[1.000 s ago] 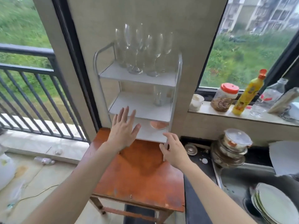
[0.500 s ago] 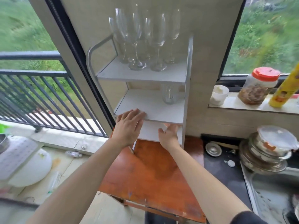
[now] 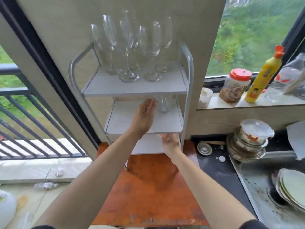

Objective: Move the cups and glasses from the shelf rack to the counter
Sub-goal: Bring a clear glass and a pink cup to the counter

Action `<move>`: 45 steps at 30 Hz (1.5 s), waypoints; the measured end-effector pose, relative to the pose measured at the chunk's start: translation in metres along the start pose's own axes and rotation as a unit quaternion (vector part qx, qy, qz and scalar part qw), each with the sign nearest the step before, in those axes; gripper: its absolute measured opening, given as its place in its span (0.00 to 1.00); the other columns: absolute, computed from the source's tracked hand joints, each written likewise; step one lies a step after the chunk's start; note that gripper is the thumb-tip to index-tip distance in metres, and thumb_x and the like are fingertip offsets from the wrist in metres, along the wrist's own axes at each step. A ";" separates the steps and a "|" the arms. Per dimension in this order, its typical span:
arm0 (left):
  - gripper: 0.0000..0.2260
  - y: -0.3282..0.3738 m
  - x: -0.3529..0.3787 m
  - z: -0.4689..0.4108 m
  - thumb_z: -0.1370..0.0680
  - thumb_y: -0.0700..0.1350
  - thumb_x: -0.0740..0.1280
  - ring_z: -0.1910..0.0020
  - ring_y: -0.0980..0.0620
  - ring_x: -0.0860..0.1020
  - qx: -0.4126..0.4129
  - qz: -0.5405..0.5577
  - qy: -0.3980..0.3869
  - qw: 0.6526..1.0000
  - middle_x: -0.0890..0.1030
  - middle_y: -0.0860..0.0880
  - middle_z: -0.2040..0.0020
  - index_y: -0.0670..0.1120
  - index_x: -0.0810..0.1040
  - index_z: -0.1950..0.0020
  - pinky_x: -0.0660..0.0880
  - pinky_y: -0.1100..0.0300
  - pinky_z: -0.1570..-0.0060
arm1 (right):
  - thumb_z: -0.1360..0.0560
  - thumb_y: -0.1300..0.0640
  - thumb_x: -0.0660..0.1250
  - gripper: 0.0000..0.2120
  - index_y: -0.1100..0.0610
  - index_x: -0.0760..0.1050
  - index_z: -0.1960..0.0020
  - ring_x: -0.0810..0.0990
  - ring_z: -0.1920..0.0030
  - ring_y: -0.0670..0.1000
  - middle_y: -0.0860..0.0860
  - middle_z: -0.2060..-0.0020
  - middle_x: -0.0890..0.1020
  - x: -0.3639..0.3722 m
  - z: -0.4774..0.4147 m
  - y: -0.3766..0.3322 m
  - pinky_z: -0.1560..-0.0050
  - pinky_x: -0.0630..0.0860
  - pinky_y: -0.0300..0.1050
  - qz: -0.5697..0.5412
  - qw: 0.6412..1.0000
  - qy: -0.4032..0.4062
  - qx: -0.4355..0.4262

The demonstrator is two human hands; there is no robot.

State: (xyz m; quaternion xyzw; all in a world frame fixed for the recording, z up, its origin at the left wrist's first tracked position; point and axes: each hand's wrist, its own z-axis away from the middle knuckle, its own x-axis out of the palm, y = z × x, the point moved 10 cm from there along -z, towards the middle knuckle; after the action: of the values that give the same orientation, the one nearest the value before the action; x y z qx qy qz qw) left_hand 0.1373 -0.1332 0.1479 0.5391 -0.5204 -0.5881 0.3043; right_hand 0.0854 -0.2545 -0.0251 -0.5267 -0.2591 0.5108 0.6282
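Left hand point(image 3: 144, 116) fingers point(image 3: 150, 103) extended together, open, just beside a small clear tumbler point(image 3: 163, 104) on the white rack's point(image 3: 186, 90) middle shelf. Right hand point(image 3: 170, 142) reaches under that shelf (fingers hidden, cannot tell). Tall stemmed glasses point(image 3: 130, 47) crowd the top tier.

White three-tier shelf rack point(image 3: 187, 76) on orange table point(image 3: 148, 195). Top tier: cluster of stemmed wine glasses point(image 3: 128, 47), upright. Middle tier: left hand point(image 3: 143, 118) spread flat, fingertips just beside a clear tumbler point(image 3: 163, 104). Bottom tier: right hand point(image 3: 170, 142) reaching in, fingers hidden.
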 end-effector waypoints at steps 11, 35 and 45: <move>0.18 -0.002 0.032 -0.005 0.17 0.55 0.60 0.60 0.50 0.74 -0.122 0.170 -0.076 0.975 0.74 0.45 0.57 0.40 0.73 0.45 0.76 0.56 0.59 | 0.19 0.55 0.63 0.13 0.50 0.71 0.34 0.76 0.51 0.45 0.43 0.50 0.78 -0.002 0.015 0.015 0.50 0.70 0.41 -0.004 1.000 0.021 0.010; 0.34 -0.142 -0.029 0.220 0.28 0.70 0.66 0.62 0.42 0.74 -0.138 0.139 0.120 0.973 0.74 0.35 0.64 0.36 0.75 0.61 0.77 0.44 0.53 | 0.27 0.44 0.59 0.18 0.55 0.77 0.67 0.78 0.60 0.51 0.47 0.67 0.82 -0.028 0.170 0.131 0.60 0.73 0.48 -0.034 0.981 0.180 0.055; 0.33 -0.135 0.127 0.251 0.32 0.68 0.68 0.61 0.46 0.80 -0.184 0.120 -0.063 0.974 0.78 0.41 0.66 0.34 0.76 0.61 0.73 0.55 0.58 | 0.31 0.36 0.58 0.19 0.47 0.77 0.69 0.74 0.64 0.49 0.40 0.75 0.77 -0.188 0.292 0.200 0.58 0.70 0.50 -0.106 0.901 0.413 0.080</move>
State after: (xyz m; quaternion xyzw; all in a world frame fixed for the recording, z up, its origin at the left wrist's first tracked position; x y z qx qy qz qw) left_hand -0.1035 -0.1413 -0.0506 0.3696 -0.4823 -0.6659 0.4328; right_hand -0.3055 -0.3255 -0.0798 -0.6078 0.0114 0.1970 0.7692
